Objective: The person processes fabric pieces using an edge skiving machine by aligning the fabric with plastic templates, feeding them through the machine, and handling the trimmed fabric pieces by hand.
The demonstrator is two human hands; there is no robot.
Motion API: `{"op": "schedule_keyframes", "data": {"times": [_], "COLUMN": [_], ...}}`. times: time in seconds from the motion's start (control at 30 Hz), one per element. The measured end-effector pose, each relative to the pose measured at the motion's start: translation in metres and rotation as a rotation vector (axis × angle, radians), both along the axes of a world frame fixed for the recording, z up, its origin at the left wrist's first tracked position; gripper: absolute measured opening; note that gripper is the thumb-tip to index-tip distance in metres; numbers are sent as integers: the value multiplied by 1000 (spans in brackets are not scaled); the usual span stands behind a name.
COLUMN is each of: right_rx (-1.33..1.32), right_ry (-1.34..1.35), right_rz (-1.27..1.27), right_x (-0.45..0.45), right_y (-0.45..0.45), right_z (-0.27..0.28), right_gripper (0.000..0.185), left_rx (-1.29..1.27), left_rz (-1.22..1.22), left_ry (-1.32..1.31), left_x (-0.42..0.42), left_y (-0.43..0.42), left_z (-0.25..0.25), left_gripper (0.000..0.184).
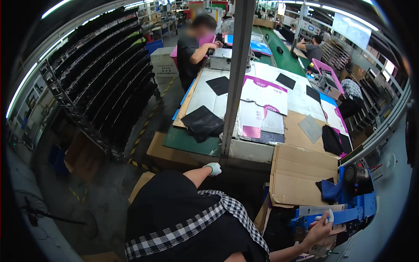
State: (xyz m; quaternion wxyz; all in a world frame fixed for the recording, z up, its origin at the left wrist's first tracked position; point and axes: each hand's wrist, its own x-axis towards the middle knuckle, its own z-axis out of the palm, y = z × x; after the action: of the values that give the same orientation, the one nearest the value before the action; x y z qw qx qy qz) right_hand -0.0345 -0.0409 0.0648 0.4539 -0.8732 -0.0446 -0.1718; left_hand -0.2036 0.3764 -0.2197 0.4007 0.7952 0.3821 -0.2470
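My left hand (214, 169), in a white glove, hangs in front of the table edge beside a metal post. Its fingers look curled in, with nothing visible in them. My right hand (322, 223) is at a blue machine (361, 206) on the lower right, close to its flat metal strip (314, 209). White coverings show on its fingertips. Those fingers are bent together, and what they grip, if anything, is too small to make out. Behind the strip, a dark blue cloth piece (332, 191) lies beside the motor (355, 174).
A cardboard sheet (301, 168) covers the near surface. Black pieces (204, 123) lie on the table; the metal post (235, 83) rises at its edge. A tall rack (98, 78) of black items stands left. A co-worker (192, 54) works at the table's far side.
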Motion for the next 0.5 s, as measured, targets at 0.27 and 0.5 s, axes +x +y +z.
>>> {"op": "schedule_keyframes", "data": {"times": [0.27,0.5], "right_rx": [-170,1], "right_ry": [-82,6], "right_rz": [-81,-39], "right_x": [3,0], "right_y": [-5,4], "right_z": [-4,3], "right_gripper": [36,34], "left_rx": [614,519], "left_rz": [818,1489], "left_ry": [-167,-258], "left_x": [-10,-28], "left_y": [32,88], "left_z": [-3,10], "left_gripper": [25,25]}}
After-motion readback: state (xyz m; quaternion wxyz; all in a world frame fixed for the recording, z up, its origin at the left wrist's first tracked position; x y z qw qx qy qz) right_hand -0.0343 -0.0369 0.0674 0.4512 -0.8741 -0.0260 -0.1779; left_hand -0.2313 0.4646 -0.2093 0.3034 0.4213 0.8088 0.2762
